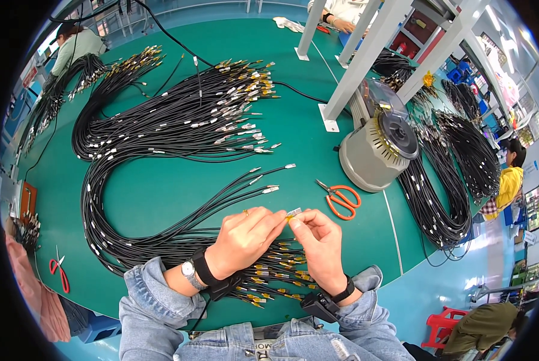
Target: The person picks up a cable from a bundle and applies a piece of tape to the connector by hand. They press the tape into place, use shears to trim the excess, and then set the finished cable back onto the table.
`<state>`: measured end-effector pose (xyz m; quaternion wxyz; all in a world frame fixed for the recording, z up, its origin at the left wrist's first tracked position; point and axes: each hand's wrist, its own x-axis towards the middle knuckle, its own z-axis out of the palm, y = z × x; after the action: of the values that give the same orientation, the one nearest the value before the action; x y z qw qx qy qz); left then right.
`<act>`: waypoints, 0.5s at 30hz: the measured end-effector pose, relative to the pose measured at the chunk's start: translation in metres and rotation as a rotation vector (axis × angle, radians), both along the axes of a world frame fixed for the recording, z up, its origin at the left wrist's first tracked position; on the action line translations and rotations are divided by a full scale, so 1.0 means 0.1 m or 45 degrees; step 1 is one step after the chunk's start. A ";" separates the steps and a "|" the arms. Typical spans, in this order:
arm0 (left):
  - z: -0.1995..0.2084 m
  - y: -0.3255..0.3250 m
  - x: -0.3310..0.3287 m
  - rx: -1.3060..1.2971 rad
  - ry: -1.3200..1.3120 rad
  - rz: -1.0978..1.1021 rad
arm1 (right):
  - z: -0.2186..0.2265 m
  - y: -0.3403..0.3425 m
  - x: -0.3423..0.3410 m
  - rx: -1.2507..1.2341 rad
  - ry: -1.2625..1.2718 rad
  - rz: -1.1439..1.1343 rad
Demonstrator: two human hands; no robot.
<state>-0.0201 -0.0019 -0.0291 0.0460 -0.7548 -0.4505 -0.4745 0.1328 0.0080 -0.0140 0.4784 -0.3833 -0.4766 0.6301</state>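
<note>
My left hand (245, 239) and my right hand (322, 242) meet over the near middle of the table, both closed in a pinch. Between their fingertips is a cable end (293, 213) with a pale connector tip and a bit of yellow on it. My fingers hide most of that cable. Below my hands lies a row of black cable ends (281, 271) with yellow and whitish tips. A long bundle of black cables (98, 198) with white labels curves round on the left. Several loose ends (270, 189) stick out just beyond my left hand.
Orange-handled snips (341, 200) lie right of my hands, near a grey round tape dispenser (371, 153). White metal posts (365, 54) rise behind it. More cable bundles (438, 210) hang at the right edge. Red scissors (59, 274) lie far left. Other people sit around the green table (317, 138).
</note>
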 end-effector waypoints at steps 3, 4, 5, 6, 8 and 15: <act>0.01 0.00 0.00 -0.004 -0.008 -0.009 | -0.02 0.01 0.01 0.032 0.003 0.008; 0.01 0.00 0.00 -0.005 -0.007 -0.010 | -0.02 0.01 0.01 0.041 -0.013 -0.002; 0.02 0.00 0.00 -0.003 -0.011 -0.010 | -0.02 0.01 0.01 0.051 -0.029 -0.010; 0.02 0.00 0.00 -0.002 -0.016 -0.010 | -0.02 0.01 0.01 0.060 -0.045 -0.019; 0.02 -0.01 0.00 -0.001 -0.018 -0.009 | -0.01 0.01 0.01 0.051 -0.050 -0.018; 0.02 -0.01 0.01 -0.021 -0.012 -0.018 | -0.03 0.02 0.02 0.046 -0.056 -0.027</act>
<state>-0.0190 -0.0024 -0.0270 0.0342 -0.7562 -0.4493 -0.4744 0.1343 0.0099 -0.0171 0.4814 -0.3933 -0.4941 0.6078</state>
